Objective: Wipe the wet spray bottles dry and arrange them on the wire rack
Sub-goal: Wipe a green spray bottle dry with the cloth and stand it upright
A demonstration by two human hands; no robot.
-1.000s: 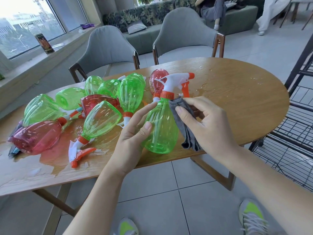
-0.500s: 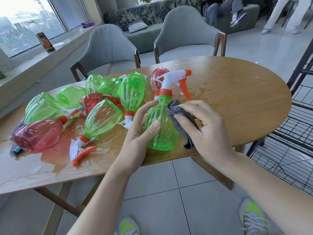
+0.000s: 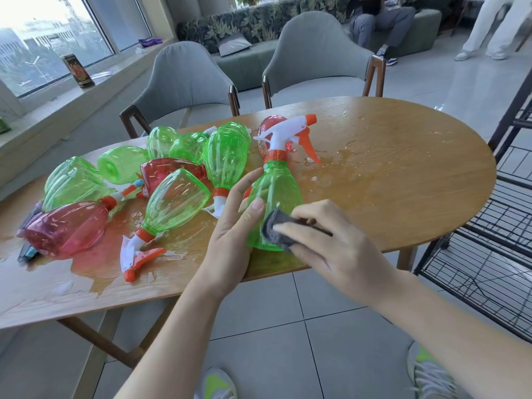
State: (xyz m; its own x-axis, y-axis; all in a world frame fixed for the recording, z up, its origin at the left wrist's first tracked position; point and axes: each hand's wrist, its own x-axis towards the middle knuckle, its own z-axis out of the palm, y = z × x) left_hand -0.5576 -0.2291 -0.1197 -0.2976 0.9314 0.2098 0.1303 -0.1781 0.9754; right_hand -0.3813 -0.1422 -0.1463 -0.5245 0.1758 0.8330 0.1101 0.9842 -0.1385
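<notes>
A green spray bottle point(image 3: 276, 191) with a white and orange trigger head is upright over the near edge of the wooden table point(image 3: 403, 182). My left hand point(image 3: 233, 234) grips its left side, thumb across the front. My right hand point(image 3: 331, 249) pinches a folded grey cloth point(image 3: 276, 228) and presses it against the bottle's lower front. Several wet green and red bottles point(image 3: 175, 203) lie in a heap on the table's left half. The black wire rack point(image 3: 495, 254) stands at the right.
Water pools on the table around the heap and beyond the held bottle. Two grey chairs point(image 3: 187, 73) stand behind the table. People sit and stand by a sofa at the far back. A windowsill runs along the left.
My right hand has slid the grey cloth down from near the bottle's shoulder to its lower body. My left hand keeps its hold on the bottle.
</notes>
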